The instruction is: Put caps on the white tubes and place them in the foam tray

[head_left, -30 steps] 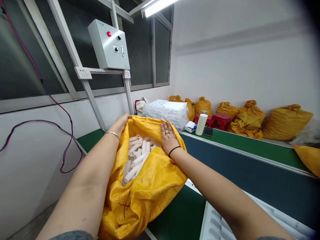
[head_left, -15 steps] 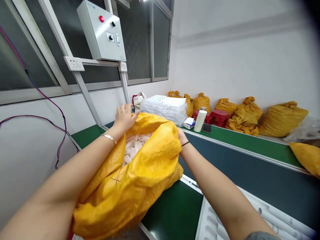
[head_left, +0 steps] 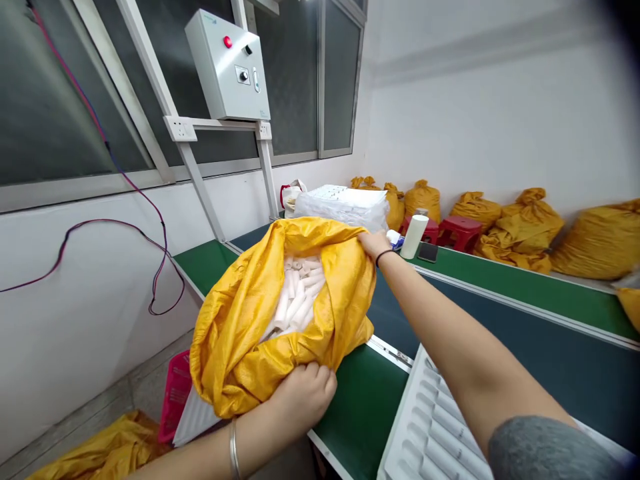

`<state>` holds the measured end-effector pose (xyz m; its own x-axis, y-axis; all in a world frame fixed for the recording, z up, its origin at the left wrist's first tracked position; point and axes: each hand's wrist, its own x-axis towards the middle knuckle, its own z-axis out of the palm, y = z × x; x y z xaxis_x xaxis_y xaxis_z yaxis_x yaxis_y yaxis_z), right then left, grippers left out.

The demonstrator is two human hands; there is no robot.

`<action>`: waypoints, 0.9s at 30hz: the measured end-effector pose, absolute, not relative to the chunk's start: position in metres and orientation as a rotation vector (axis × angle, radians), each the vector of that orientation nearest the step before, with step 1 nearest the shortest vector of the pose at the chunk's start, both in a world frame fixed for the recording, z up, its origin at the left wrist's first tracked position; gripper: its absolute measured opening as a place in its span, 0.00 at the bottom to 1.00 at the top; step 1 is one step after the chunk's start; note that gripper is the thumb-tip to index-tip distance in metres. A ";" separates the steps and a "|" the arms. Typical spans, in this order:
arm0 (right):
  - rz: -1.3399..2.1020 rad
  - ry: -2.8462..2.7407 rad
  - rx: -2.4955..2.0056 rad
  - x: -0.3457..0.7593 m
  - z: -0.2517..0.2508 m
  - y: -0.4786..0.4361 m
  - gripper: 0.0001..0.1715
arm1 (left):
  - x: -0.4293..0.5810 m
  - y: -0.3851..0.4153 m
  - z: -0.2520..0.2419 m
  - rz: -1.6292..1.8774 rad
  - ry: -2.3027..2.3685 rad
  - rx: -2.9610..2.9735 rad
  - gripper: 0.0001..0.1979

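Observation:
A yellow woven sack (head_left: 235,320) stands with its mouth spread wide on the green bench edge. Inside lie many white tube-shaped pieces (head_left: 299,293). My left hand (head_left: 307,393), with a silver bangle at the wrist, is closed on the near rim of the sack, knuckles up. At the sack's far right side, my right hand (head_left: 374,244) grips the rim, a dark band round its wrist. The fingertips of both hands are partly hidden by the folds of cloth.
A white moulded tray (head_left: 430,427) sits at the lower right beside a dark conveyor belt (head_left: 465,313). Behind are a plastic-wrapped stack (head_left: 345,203), a white cylinder (head_left: 414,237) and a phone (head_left: 428,252). A pink basket (head_left: 175,393) stands at lower left.
My left hand has gone from the sack's far left rim to its near rim. The mouth is wider, showing more white pieces. My right hand still holds the right side.

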<state>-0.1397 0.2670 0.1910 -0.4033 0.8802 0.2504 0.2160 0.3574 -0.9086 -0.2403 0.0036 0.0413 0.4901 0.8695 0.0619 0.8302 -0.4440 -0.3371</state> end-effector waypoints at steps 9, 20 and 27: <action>-0.050 -2.947 -0.034 -0.136 0.139 0.155 0.19 | -0.240 -0.043 0.052 -0.121 -1.743 -2.528 0.23; -0.381 -2.888 -0.004 -0.111 0.098 0.128 0.15 | -0.317 -0.038 0.101 -0.456 -2.824 -0.895 0.47; -0.414 -2.836 -0.018 -0.106 0.095 0.117 0.14 | -0.388 -0.050 0.091 -0.649 -3.106 -0.679 0.48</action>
<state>-0.1063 0.1170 0.0946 -0.9621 -0.0269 0.2713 0.0518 0.9590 0.2786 -0.3880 -0.0503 0.0910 -0.9074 0.4199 -0.0151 0.3787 0.8329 0.4036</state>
